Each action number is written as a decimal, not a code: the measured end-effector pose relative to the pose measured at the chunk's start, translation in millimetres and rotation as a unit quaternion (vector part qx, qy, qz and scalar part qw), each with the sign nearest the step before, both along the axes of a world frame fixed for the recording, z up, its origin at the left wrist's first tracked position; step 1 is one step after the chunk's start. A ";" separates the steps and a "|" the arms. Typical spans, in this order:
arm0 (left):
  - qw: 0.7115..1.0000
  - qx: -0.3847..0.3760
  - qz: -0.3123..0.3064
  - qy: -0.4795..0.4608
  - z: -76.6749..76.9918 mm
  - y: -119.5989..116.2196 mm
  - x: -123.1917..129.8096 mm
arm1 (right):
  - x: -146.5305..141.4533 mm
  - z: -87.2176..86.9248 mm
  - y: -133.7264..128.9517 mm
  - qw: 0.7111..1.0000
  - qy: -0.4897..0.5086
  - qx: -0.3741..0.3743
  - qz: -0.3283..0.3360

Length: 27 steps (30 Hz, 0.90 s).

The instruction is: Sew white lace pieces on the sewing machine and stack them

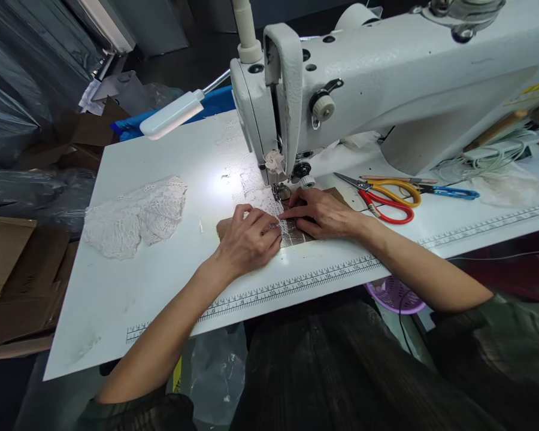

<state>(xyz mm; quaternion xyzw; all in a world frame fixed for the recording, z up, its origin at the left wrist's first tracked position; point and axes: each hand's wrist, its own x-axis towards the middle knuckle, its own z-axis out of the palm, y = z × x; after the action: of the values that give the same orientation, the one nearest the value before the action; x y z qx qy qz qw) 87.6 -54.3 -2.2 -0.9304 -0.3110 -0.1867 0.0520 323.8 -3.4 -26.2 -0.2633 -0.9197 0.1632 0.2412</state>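
White lace (pixel 263 200) lies under the needle area of a white sewing machine (pixel 368 78), over a brown plate on the table. My left hand (pixel 251 238) presses on the lace from the left, its fingers bent and close together. From the right, my right hand (pixel 321 214) reaches in with the index finger stretched onto the lace edge and the other fingers curled a little apart. Both hands are just in front of the presser foot (pixel 279 191). What lies beneath the left palm is hidden.
A gathered lace piece (pixel 137 215) rests on the white table (pixel 112 299) at left. Red-and-yellow scissors (pixel 388 200) and a blue-handled tool (pixel 451 191) lie at right. A lamp (pixel 173 115) juts over the back edge. A purple basket (pixel 397 294) stands below.
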 end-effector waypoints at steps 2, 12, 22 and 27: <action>1.000 0.004 -0.006 0.015 4.3 -0.2 3.2 | -0.1 0.0 -0.8 1.000 -0.003 0.007 -0.001; 1.000 -0.005 0.006 0.010 5.1 8.7 3.3 | -2.1 -1.3 -1.2 0.999 -0.004 0.030 -0.015; 0.999 0.001 0.035 0.028 1.9 5.4 2.8 | -8.1 -0.3 -2.3 0.995 -0.063 0.041 -0.068; 0.997 -0.012 0.054 0.047 0.1 4.9 4.4 | -10.7 -1.0 -1.7 0.992 -0.082 0.044 -0.089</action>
<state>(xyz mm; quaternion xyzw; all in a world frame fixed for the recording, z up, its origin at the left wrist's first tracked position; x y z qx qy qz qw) 92.0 -49.5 -2.1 -0.9206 -0.3602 -0.1361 0.0655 313.2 -5.1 -27.2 -0.3459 -0.9155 0.0784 0.1900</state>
